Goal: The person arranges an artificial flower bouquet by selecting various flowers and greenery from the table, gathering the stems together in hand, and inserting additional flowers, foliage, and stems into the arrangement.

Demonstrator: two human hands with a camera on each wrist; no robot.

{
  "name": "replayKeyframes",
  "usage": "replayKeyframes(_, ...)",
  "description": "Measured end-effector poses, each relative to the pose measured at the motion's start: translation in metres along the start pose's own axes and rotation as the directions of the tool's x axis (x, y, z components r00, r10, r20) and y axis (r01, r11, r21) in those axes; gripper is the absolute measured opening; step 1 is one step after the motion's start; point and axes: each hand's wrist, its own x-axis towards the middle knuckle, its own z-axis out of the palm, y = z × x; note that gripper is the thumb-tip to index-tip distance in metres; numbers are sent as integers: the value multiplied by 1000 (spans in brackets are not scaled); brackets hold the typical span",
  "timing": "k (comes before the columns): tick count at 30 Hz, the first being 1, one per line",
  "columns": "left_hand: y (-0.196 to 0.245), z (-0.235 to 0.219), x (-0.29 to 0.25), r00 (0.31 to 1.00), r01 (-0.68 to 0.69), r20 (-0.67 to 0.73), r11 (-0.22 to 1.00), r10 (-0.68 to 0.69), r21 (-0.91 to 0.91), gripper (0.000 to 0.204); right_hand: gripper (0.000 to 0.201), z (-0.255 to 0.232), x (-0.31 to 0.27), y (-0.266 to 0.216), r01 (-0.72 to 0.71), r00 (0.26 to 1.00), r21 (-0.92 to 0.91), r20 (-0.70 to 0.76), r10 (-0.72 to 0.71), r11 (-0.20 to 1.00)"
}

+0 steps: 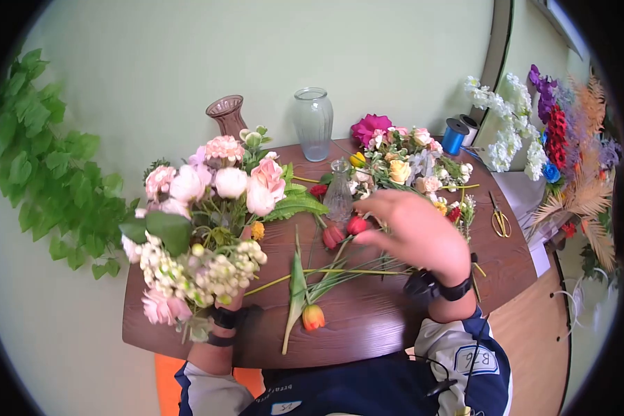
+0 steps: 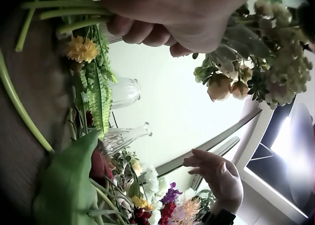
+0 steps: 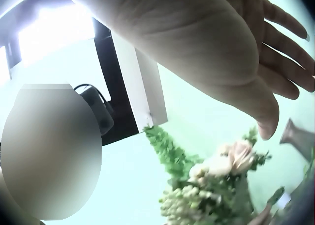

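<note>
My left hand [image 2: 177, 18] grips a bunch of green stems [image 2: 74, 12], its fingers curled round them in the left wrist view. Above that hand spreads a bouquet [image 1: 188, 184] of pink and white blooms with creamy berry sprays, which mostly hides the hand in the head view. My right hand [image 1: 419, 232] is held over the table's right half with fingers extended and nothing in them. Near its fingertips, in the head view, are red tulips [image 1: 333, 237]. An orange-yellow tulip [image 1: 313, 317] with a long leaf lies close to the front edge.
A clear vase [image 1: 313, 125], a pinkish ribbed vase [image 1: 227, 114] and a small glass bottle [image 1: 339, 194] stand on the brown table [image 1: 367, 333]. Mixed flowers [image 1: 399, 170] heap at the back right, beside a blue ribbon spool [image 1: 454, 137]. Scissors [image 1: 500, 223] lie near the right edge.
</note>
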Motion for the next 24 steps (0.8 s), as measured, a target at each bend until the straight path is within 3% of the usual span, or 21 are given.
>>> replayKeyframes(4,20,5,7,999,18,-27,1000,-18,-7,33,41,-25,-36,53,-254,967,-176,-49,249,951)
replayKeyframes(6,22,3,1,999,14,-33,1000,-15,-6,33,40,-39,-44,69,-444,896,-124,-66,440,887)
replayKeyframes(9,21,2,-1,999,4,-47,1000,-4,-1,32,44,-36,-46,102,-578,814,-176,-187,549,797)
replayKeyframes(17,12,2,-6,998,15,-68,999,-13,32,31,45,15,-12,138,-542,824,-115,120,554,832)
replayKeyframes(19,9,4,-4,997,25,-75,999,-22,42,30,37,34,-4,145,-506,792,-317,197,578,802)
replayKeyframes(22,6,8,-2,996,41,-83,998,-36,57,30,29,37,3,145,-450,850,-355,112,515,819)
replayKeyframes(24,6,9,-3,995,53,-83,997,-48,63,29,24,26,4,143,-475,845,-325,91,527,818)
